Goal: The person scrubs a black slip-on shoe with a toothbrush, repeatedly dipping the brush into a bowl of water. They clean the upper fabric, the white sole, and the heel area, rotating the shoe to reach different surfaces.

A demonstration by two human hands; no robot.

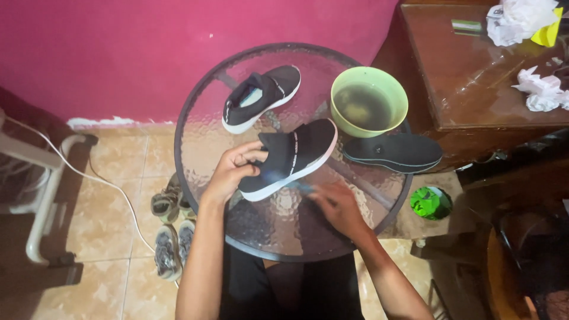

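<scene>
hidden: right hand [336, 207] is motion-blurred, finger positions unclear; a thin bluish object [299, 185] shows between it and the held shoe, too smeared to identify; cannot tell if the fingers are closed on it
cut off: wooden cabinet [474, 71] runs out of frame top right; white frame [41, 178] cut at left edge; dark area at right edge unreadable
murky: green bowl [369, 101] holds dark liquid with something pale in it, cannot tell what
left hand: left hand [233, 172] comes up from the bottom, forearm nearly vertical, fingers curled and clamped on the heel opening of the held shoe [290, 157], thumb side toward the opening
right hand pose: forearm angles in from bottom right, hand low over the glass just below the held shoe's white sole, near it, contact unclear
held shoe position: tilted, toe pointing up-right toward the bowl, above the middle of the round glass table [201, 136]
shoes black: two, the held one and a second shoe [261, 98] lying at the table's back left
insole: one, black insole [393, 151] at table's right edge, just below the bowl
sandals: two pairs on the tiled floor, sandals [169, 228] under the table's left side
bowls: one
other: white cord [106, 184] across floor; crumpled paper [521, 21] on cabinet; green shiny object [431, 202] on floor at right
</scene>
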